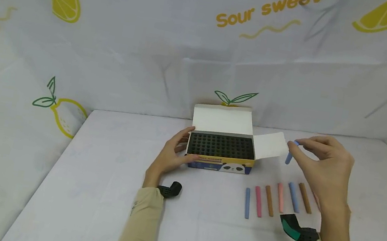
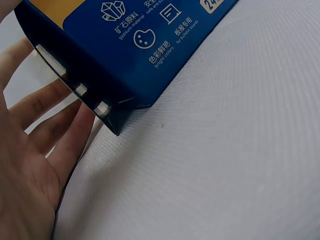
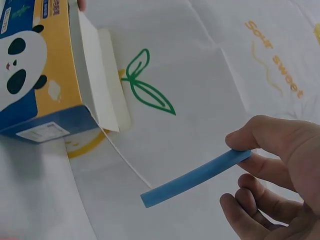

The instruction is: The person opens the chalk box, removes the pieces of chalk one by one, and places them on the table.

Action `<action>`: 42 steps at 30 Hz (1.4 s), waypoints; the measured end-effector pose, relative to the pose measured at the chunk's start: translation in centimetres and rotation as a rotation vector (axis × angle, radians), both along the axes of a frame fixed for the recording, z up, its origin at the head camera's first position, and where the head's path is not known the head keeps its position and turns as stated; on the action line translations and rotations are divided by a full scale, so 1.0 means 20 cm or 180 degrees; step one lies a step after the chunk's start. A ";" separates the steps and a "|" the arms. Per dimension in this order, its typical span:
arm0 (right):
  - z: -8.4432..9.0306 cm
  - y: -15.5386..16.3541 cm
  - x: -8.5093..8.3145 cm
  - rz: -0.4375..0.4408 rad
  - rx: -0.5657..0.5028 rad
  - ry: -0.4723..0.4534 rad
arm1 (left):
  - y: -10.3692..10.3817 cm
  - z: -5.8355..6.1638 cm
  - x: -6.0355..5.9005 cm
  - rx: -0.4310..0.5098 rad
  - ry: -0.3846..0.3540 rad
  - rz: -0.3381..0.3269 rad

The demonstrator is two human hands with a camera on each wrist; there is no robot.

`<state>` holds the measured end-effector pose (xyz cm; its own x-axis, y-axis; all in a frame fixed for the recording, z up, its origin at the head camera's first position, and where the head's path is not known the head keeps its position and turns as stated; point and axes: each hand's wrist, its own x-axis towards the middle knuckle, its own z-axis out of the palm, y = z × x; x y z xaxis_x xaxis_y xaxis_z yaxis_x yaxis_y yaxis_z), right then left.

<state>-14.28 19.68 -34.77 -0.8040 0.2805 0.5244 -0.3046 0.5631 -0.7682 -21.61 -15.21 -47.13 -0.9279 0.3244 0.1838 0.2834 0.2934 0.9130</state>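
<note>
A chalk box (image 1: 209, 165) with a panda on its front stands at the back of the table, lid up and right side flap (image 1: 270, 145) folded out. Inside is a dark insert (image 1: 221, 145) full of round holes. My left hand (image 1: 167, 156) holds the box's left end, thumb along the front. Between thumb and fingertips, my right hand (image 1: 328, 173) pinches a blue chalk stick (image 3: 195, 179) near one end, in the air just right of the flap. In the left wrist view, the fingers (image 2: 42, 102) lie at the blue end of the box.
Several chalk sticks lie in a row in front of my right hand, among them a blue one (image 1: 247, 203), a pink one (image 1: 258, 201) and a brown one (image 1: 305, 198). A white cloth (image 1: 141, 65) printed with lemons hangs right behind the table.
</note>
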 end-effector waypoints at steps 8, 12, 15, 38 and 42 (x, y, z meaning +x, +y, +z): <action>0.00 0.25 0.05 -0.0169 0.0438 -0.0706 | 0.00 -0.01 0.00 -0.0054 0.0003 0.0002; -0.02 0.43 0.08 -0.0407 0.0852 -0.1273 | 0.00 0.00 0.00 -0.0058 0.0012 0.0005; -0.04 0.56 0.10 -0.0508 0.1191 -0.1589 | 0.00 0.00 0.00 -0.0037 0.0016 0.0005; -0.36 0.73 0.06 -0.0973 0.0631 -0.2268 | 0.00 -0.01 -0.01 -0.0038 0.0043 -0.0010; -0.42 0.71 0.05 -0.1090 0.0512 -0.2323 | 0.00 -0.01 -0.01 -0.0013 0.0044 -0.0018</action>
